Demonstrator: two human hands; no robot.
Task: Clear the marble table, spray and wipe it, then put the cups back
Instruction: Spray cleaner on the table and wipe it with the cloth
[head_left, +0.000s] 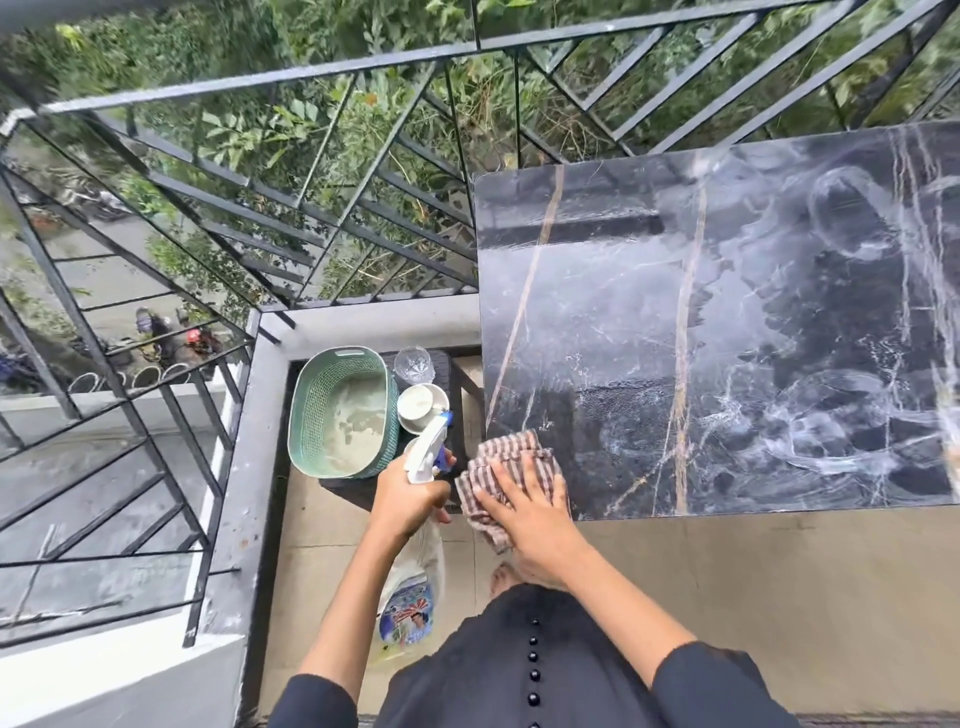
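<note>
At the near left corner, the right hand (524, 512), fingers spread flat, is being pressed onto a striped cloth (511, 449) overhanging the marble table (727, 338); a spray bottle (410, 587) is being gripped in the left hand (408, 493). Cups (422, 408) are being kept on a low stand (348, 486) just beyond, where they could be knocked by the bottle's nozzle.

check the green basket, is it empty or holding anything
Empty: the green basket shows its bare, stained bottom; the white cup and glass stand outside, beside it.
</note>
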